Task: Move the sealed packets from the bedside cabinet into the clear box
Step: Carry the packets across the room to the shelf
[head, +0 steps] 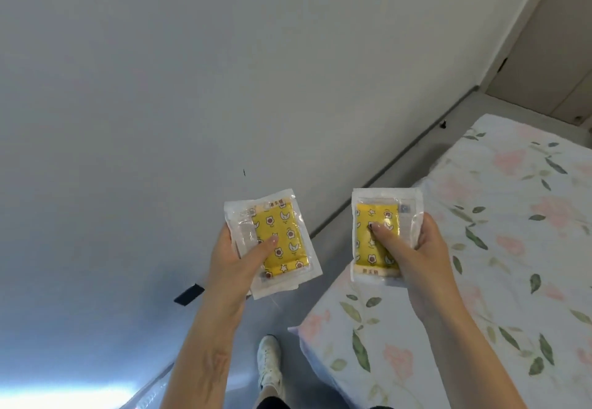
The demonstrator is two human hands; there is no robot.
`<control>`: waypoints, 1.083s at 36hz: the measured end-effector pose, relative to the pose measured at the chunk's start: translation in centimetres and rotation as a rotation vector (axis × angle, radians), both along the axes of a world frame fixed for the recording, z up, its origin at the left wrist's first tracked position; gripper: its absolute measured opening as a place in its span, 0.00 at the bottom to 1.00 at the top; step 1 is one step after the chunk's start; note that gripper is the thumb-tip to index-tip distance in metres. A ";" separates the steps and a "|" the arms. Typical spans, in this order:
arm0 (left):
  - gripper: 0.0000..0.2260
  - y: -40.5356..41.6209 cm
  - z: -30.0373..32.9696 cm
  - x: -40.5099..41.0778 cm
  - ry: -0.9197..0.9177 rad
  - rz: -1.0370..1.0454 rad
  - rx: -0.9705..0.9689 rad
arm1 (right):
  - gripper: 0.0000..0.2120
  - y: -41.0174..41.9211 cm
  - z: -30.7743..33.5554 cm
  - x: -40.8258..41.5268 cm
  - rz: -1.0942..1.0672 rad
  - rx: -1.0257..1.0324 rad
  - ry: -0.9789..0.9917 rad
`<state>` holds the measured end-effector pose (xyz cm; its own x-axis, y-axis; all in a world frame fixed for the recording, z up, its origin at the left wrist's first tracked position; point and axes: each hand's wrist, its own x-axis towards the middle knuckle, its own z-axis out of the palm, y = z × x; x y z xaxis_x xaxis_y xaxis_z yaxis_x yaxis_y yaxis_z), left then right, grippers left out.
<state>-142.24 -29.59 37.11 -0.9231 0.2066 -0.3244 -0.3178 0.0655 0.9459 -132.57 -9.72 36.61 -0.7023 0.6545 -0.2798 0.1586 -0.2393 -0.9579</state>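
Partly hidden: pkts (282, 239) under thumbs (261, 248)

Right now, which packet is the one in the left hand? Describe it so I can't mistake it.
Start at the flowered bed; go across to the grey floor. The left hand holds a yellow packet there. Unlike the right hand's packet, it is tilted.

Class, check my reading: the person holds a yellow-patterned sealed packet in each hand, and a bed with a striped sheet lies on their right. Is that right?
Not quite. The head view shows the sheet is floral, not striped. The rest stands: the left hand and the right hand each hold a packet.
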 end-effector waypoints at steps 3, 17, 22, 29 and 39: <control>0.15 -0.8 0.4 -5.5 0.022 -0.095 -0.023 | 0.18 -0.9 0.1 -5.1 -0.075 0.035 0.017; 0.14 2.9 3.1 -21.9 0.107 -0.337 0.016 | 0.18 0.7 1.3 -18.4 -0.275 0.056 0.021; 0.14 7.3 2.6 -25.6 0.071 -0.417 0.025 | 0.13 3.8 1.4 -21.1 -0.345 0.079 0.039; 0.14 17.1 1.9 -31.5 0.055 -0.517 0.007 | 0.14 11.6 1.1 -25.4 -0.457 0.066 0.059; 0.13 41.2 2.2 -39.8 0.031 -0.626 0.076 | 0.13 33.3 2.2 -31.6 -0.569 0.098 0.041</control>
